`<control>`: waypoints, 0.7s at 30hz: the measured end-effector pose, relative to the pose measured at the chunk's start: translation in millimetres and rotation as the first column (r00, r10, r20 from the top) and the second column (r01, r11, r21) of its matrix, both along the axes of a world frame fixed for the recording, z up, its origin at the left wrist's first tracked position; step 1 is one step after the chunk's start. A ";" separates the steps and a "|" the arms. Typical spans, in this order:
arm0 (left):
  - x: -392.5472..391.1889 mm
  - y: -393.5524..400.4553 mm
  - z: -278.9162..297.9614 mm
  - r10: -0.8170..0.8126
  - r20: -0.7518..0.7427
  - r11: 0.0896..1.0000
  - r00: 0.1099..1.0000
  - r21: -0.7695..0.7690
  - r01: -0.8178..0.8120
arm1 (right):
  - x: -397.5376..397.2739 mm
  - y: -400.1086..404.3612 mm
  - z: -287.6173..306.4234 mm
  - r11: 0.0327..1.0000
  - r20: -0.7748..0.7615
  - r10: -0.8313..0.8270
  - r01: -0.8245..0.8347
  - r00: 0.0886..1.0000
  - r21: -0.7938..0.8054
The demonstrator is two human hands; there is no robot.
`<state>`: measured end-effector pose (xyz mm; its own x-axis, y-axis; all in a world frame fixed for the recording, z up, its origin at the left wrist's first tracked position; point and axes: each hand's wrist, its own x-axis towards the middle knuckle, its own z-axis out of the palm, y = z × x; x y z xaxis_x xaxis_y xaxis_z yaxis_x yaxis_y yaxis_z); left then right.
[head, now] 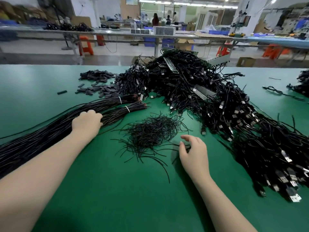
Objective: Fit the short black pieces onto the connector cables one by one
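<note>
Green bench mat carries the connector cables heaped right, tied wire bundles under the left hand, whose curled fingers grip one, presumably steadying it, while the right hand pinches short black pieces.

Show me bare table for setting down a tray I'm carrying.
Bare green table mat lies near, between both forearms, and far left beyond the tied black cable bundles. The tangled USB cable heap crowds the right; loose thin black strands fill the centre.
</note>
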<state>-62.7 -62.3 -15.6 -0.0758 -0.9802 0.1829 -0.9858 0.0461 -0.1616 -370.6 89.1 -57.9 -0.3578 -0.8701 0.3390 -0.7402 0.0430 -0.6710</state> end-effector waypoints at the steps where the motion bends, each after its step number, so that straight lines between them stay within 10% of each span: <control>1: 2.8 -0.8 -1.5 0.006 -0.059 1.000 0.998 -0.018 -0.007 | 0.2 -1.0 0.2 1.000 -0.004 0.002 -0.002 1.000 0.007; 9: 7.7 2.5 3.1 -0.081 -0.070 0.995 0.994 -0.068 0.076 | -0.5 -2.0 1.3 1.000 -0.001 0.009 -0.009 1.000 0.017; 13: 11.1 3.1 -1.2 -0.066 -0.374 0.992 0.925 -0.121 0.022 | -1.7 -1.5 0.8 1.000 -0.002 0.009 -0.009 1.000 0.022; 21: 26.0 0.2 -18.4 -0.022 -0.975 0.924 0.219 -0.104 -0.368 | -1.9 -3.0 0.2 1.000 0.000 0.014 -0.014 1.000 0.026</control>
<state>-36.7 -62.2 -34.0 0.5096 -0.8341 0.2113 -0.3792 0.0027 0.9253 -372.5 86.0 -57.7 -0.3457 -0.8835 0.3161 -0.7413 0.0506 -0.6693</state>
